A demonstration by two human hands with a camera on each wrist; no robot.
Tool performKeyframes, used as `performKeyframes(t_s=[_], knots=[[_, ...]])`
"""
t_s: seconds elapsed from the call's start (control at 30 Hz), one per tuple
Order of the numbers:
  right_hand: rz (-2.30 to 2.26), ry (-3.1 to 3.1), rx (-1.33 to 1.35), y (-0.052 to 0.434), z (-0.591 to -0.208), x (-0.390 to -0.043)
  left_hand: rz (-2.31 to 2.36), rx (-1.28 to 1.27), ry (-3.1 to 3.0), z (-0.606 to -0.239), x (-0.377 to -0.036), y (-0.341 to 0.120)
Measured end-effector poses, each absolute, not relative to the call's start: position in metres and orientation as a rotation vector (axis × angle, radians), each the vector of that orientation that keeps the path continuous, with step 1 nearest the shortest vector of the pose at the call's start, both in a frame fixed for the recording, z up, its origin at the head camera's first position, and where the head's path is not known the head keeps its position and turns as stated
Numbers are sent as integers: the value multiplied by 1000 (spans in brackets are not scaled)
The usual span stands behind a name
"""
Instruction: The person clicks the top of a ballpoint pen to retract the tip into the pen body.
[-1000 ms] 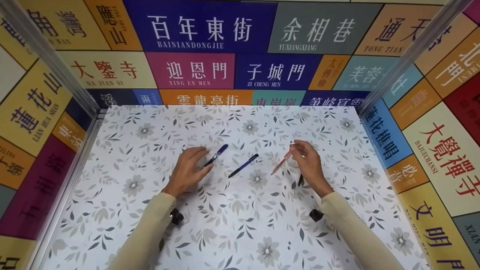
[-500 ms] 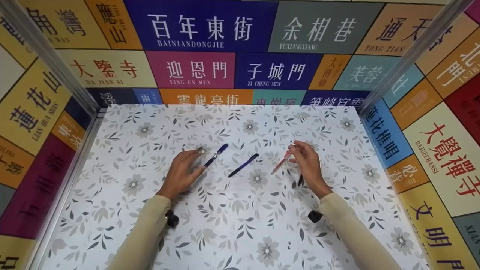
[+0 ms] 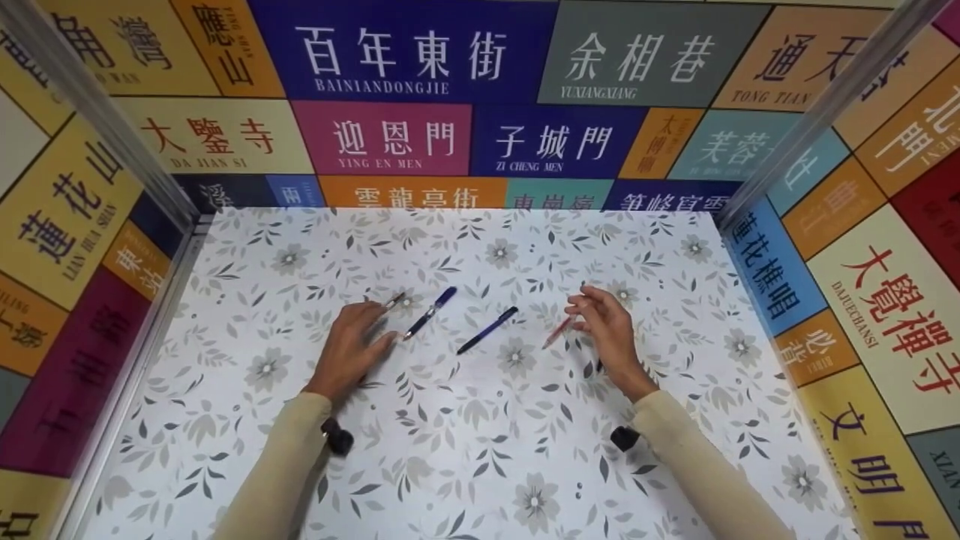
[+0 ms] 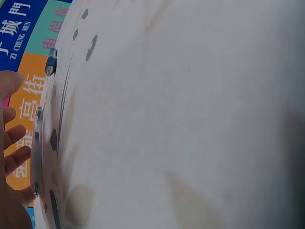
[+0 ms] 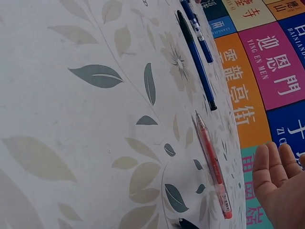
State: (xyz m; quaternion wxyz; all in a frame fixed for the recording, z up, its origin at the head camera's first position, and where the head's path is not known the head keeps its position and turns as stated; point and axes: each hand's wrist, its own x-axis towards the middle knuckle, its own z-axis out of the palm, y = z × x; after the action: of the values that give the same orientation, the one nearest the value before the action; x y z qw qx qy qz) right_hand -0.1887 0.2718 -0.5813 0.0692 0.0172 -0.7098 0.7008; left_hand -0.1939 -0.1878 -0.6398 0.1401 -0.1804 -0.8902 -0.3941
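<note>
Three pens lie spaced out in a slanted row on the flowered table (image 3: 480, 450), laid flat as if set down one by one: a clear-barrelled blue pen (image 3: 429, 312) just beside the left hand (image 3: 349, 349), a dark blue pen (image 3: 487, 330) between the hands, and a red pen (image 5: 213, 164) just beside the right hand (image 3: 609, 334). Both hands hold nothing, fingers loose and fairly straight, the left low over the cloth, the right raised. Wall signs (image 3: 382, 139) read "YING EN MEN", "ZI CHENG MEN" and "BAINIANDONGJIE".
</note>
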Motion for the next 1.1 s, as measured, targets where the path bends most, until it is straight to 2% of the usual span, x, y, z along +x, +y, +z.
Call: performKeyframes(t_s=[0.37, 1.1], knots=[[2214, -2080, 52, 267, -588, -189, -1063, -358, -2688, -642, -192, -199], [2343, -2027, 97, 246, -598, -191, -703, -331, -2637, -649, -195, -203]])
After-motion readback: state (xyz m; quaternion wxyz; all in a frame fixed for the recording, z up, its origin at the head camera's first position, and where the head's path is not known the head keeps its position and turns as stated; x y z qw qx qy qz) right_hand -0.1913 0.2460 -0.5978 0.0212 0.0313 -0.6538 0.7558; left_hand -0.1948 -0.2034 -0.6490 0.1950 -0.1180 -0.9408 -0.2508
